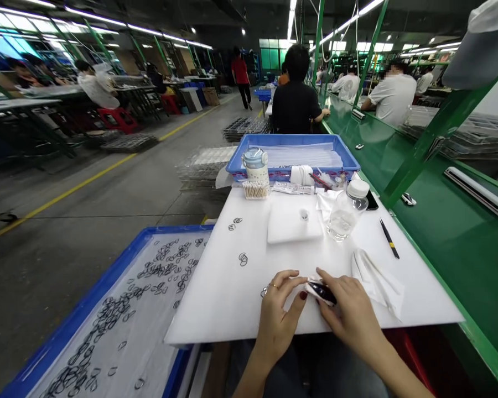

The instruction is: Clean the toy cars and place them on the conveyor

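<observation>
My left hand [279, 309] and my right hand [343, 307] meet at the near edge of a white board [232, 298]. Between their fingertips is a small dark glossy part [321, 291] with a bit of white cloth under it. My right fingers pinch the part against the cloth. My left fingers curl in and touch its left end. A thin metal ring [264, 291] lies by my left fingers. Two more ring clusters [243, 258] [234, 223] lie farther up the board.
A white pad [292, 224], clear bottle [346, 213], cotton swabs [255, 189], folded white cloth [375, 279] and black pen [389, 238] lie on the board. A blue tray of several rings [120, 309] sits left, a blue bin [292, 155] behind. People work along the green bench [440, 232].
</observation>
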`<state>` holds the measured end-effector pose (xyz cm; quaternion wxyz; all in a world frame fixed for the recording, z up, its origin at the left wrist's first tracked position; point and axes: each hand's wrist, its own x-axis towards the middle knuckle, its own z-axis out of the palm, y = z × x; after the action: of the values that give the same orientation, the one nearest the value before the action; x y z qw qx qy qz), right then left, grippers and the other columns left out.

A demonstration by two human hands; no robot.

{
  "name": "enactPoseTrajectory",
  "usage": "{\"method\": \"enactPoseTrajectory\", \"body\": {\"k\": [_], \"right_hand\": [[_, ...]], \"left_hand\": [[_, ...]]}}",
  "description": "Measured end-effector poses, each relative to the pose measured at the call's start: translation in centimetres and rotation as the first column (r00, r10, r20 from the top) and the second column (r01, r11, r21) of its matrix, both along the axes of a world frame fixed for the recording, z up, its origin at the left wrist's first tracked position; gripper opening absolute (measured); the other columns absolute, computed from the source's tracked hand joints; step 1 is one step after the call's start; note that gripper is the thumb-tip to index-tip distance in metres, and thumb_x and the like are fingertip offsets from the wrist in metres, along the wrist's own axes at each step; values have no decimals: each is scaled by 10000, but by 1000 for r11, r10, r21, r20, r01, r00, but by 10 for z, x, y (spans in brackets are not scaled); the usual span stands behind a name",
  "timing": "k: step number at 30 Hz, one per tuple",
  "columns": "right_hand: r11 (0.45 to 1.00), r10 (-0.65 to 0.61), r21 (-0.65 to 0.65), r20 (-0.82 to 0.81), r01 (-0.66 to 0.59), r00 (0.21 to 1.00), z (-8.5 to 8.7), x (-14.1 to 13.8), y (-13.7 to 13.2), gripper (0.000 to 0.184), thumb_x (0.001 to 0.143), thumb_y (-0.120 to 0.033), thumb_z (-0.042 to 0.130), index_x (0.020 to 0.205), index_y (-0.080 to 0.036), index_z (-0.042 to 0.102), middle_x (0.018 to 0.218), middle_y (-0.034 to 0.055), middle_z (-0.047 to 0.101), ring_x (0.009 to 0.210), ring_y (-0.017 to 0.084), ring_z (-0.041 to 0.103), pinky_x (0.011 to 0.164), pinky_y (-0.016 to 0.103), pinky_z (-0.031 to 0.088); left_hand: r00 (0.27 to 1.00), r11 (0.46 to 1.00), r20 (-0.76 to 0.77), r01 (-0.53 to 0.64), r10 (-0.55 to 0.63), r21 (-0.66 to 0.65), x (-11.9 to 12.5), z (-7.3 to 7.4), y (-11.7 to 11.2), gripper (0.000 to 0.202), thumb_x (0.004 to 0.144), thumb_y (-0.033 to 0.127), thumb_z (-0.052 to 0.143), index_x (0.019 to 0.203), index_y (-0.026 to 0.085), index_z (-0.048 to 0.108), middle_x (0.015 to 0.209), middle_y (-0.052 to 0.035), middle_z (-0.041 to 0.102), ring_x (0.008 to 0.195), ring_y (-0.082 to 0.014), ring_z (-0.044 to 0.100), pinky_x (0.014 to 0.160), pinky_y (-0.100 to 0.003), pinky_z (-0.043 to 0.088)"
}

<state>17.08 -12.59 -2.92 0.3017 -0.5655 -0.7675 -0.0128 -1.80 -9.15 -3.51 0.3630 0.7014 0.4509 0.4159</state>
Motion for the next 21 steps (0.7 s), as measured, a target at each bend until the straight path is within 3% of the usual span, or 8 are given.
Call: {"method": "enactPoseTrajectory", "body": {"k": [4,7,10,11,14,16,19,21], "right_hand": [[933,-341,79,-123,352,932,3,94,-6,458,912,-409,591,1342,-261,536,1002,67,723,839,265,706,712,407,550],[712,-699,38,-62,701,713,-10,199,-40,403,817,-453,700,1192,-323,633,914,114,751,764,297,722,579,395,508],[505,-862,-38,23,862,506,-31,285,-100,315,679,-489,820,922,-380,651,751,80,749,406,217,610,382,357,367],[475,-879,-42,29,879,476,-37,303,-121,287,667,-493,827,861,-390,641,687,65,733,327,188,551,358,345,320],[503,-861,-38,56,863,505,-40,326,-164,240,667,-480,833,735,-384,624,560,51,675,247,160,474,340,324,235],[529,-842,-35,98,848,530,-32,323,-163,207,687,-479,823,730,-353,665,598,96,687,303,192,533,338,327,247],[556,-799,-151,177,818,575,-18,313,-114,263,734,-520,770,809,-269,742,818,160,748,551,285,684,391,349,390],[609,-747,-181,196,772,635,-14,312,-60,312,831,-506,673,977,-243,757,1033,134,749,900,330,713,559,363,500]], "left_hand": [[999,1000,-51,-1,1,7,2,1,-3,235,954,345,539,1050,252,732,1085,-72,697,1031,-248,668,876,-429,581],[996,998,-79,31,-26,58,3,-1,-3,215,945,305,539,1027,244,729,1020,-64,712,972,-245,677,875,-448,583],[992,993,-120,61,-49,102,4,-2,-4,209,941,297,543,1017,239,730,994,-65,718,939,-248,681,871,-461,590],[989,991,-134,71,-56,109,4,-3,-3,208,941,299,547,1016,237,731,992,-66,720,937,-249,682,856,-453,597],[983,988,-173,88,-65,128,3,-3,-3,205,940,304,557,1022,238,733,995,-66,725,928,-246,689,825,-429,610],[978,984,-197,98,-68,148,2,-4,-3,201,937,314,567,1028,246,734,990,-60,731,916,-243,697,799,-410,616],[970,981,-235,100,-60,164,1,-8,-3,200,937,330,574,1038,258,732,1002,-55,735,923,-240,703,756,-372,619],[967,979,-253,89,-40,183,1,-11,-2,198,941,331,573,1040,261,730,1009,-55,735,929,-237,702,763,-361,618]]}}
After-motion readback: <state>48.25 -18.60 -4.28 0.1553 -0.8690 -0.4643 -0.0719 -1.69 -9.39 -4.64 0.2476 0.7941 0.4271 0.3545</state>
